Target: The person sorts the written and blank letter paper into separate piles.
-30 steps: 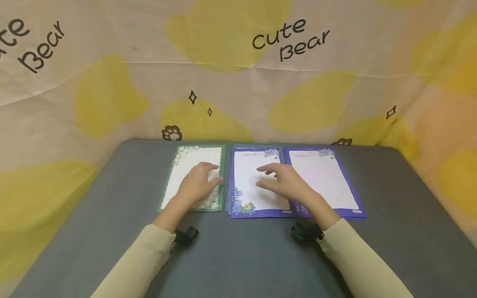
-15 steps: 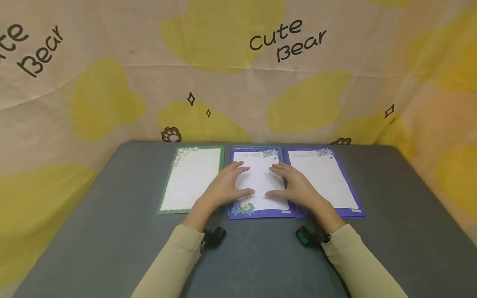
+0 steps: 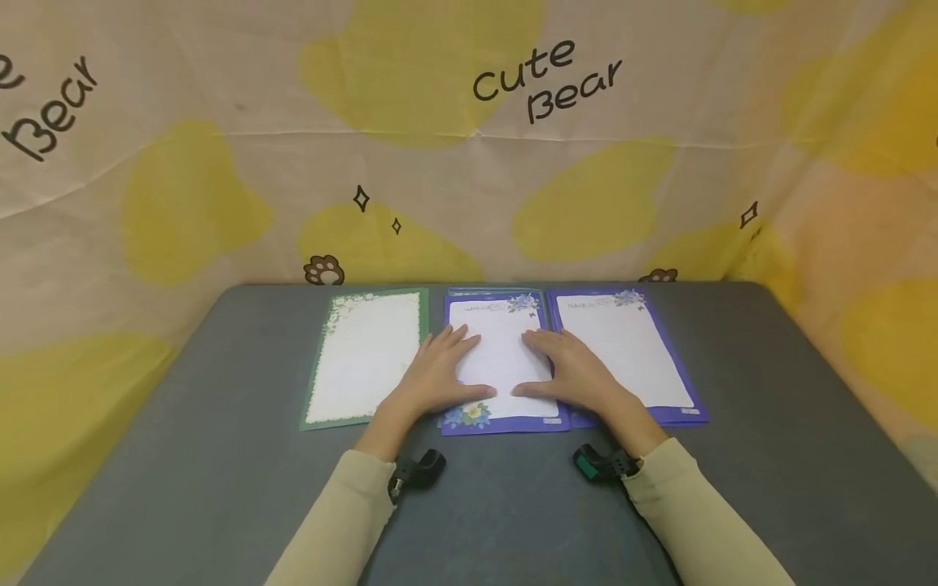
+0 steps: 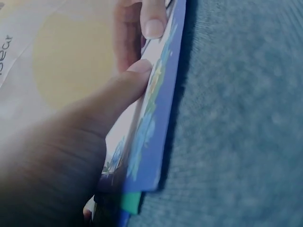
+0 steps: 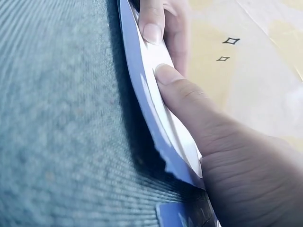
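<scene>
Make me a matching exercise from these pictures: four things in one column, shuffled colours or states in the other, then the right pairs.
Things
1. Leftmost paper
2. Middle paper
3. Left hand
4. Cloth backdrop

Colours and states
A. Thumb pointing toward the right hand
B. Purple border
C. Yellow patches and dark lettering
D. Green border

Right pairs
1-D
2-B
3-A
4-C

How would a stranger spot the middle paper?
Look across the flat grey tabletop. The middle purple-bordered white sheet sits between a green-bordered white sheet, left, and another purple-bordered sheet, right; it alone has both thumbtips over it.
</scene>
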A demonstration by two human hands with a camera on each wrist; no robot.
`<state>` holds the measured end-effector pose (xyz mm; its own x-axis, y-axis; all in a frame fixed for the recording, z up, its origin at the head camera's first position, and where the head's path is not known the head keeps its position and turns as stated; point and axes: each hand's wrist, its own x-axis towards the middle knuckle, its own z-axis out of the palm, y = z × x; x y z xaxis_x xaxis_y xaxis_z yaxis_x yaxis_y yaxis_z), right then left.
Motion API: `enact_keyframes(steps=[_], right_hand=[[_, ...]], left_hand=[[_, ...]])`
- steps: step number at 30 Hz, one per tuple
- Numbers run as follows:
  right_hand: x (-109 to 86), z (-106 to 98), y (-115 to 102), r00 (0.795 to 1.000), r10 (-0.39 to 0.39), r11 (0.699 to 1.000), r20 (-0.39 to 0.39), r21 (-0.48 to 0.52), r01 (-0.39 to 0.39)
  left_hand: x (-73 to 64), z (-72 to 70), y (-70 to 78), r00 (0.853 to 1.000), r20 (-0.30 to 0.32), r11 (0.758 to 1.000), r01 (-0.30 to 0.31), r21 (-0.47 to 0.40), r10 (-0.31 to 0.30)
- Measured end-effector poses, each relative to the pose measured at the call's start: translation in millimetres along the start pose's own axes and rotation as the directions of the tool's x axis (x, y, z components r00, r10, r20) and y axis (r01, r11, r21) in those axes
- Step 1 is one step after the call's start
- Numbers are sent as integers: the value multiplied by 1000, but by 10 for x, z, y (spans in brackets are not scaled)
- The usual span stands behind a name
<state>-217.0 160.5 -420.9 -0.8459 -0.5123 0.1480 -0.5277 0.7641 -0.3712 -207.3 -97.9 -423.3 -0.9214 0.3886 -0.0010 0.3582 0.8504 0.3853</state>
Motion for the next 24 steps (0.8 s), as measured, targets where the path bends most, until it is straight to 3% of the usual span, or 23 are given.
enact_keyframes(steps=[8, 12, 14, 16, 18, 20, 24], right_hand=[[10, 41, 0, 996, -26, 1000, -86, 5, 26], [18, 44, -3, 990, 10, 999, -141, 39, -4], [25, 31, -14, 977, 62, 996, -206, 69, -49], [30, 14, -29, 950, 139, 988, -280, 105, -113], [34, 1, -45, 919, 224, 970, -323, 169, -177], [34, -1, -53, 901, 297, 942, -316, 254, -221], [33, 1, -63, 911, 343, 866, -228, 452, -213]], left_hand=[[-7, 8, -10, 996, -88, 999, 5, -51, -9], [0, 18, -11, 990, -138, 996, 15, -88, -27], [2, 21, -14, 985, -165, 992, 26, -120, -45], [4, 22, -17, 979, -194, 988, 28, -151, -57], [7, 20, -17, 974, -215, 985, 27, -172, -64], [8, 20, -17, 970, -232, 983, 25, -183, -68], [11, 20, -14, 968, -237, 978, 35, -203, -83]])
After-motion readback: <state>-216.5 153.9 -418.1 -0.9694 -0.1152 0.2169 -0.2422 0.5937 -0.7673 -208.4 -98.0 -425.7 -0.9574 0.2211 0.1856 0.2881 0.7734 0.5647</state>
